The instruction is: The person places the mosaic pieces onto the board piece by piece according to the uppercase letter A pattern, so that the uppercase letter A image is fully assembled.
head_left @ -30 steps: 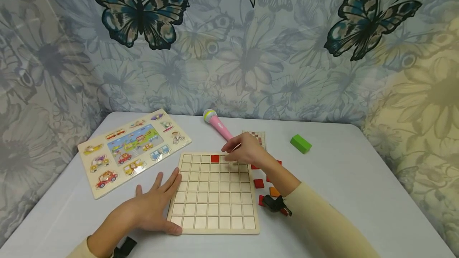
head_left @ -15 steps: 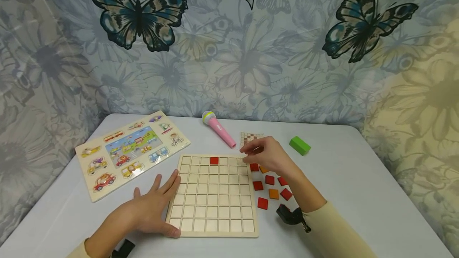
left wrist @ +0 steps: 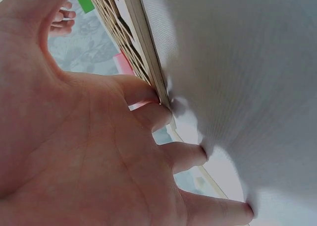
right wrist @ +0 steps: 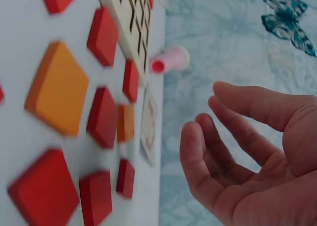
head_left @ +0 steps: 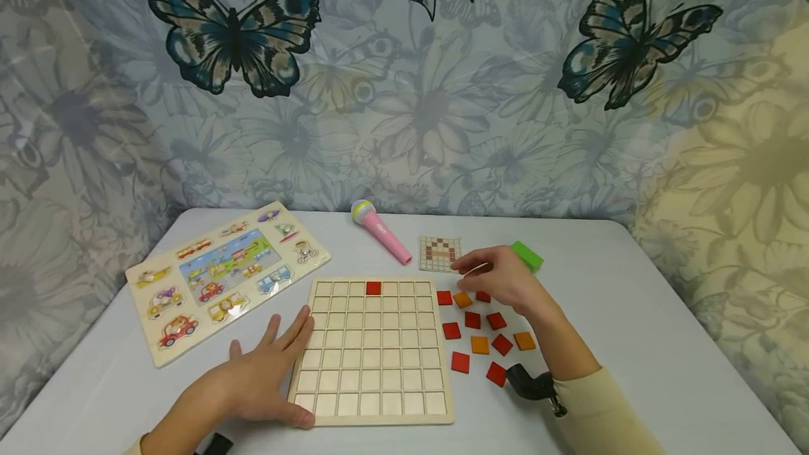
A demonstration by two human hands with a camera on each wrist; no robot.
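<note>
A wooden grid board (head_left: 373, 351) lies flat in the middle of the table, with one red tile (head_left: 373, 288) set in its top row. My left hand (head_left: 255, 379) rests along the board's left edge, fingers spread, thumb at the lower left corner. To the right of the board lie several loose red tiles (head_left: 460, 362) and orange tiles (head_left: 480, 345). Above them hovers my right hand (head_left: 502, 276), fingers loosely bent; the right wrist view shows nothing between its fingers (right wrist: 190, 141) and thumb. Its fingertips are nearest a small pattern card (head_left: 439, 253) behind the board.
A puzzle board with vehicle pictures (head_left: 227, 279) lies at the back left. Behind the grid board is a pink toy microphone (head_left: 385, 236). A green block (head_left: 527, 256) sits at the back right, partly behind my right hand. A patterned cloth (head_left: 404, 90) rises behind the table.
My right hand has moved right, from over the board's top row to above the loose tiles, uncovering the pattern card. My left hand stays on the board's edge. The head view has shifted slightly.
</note>
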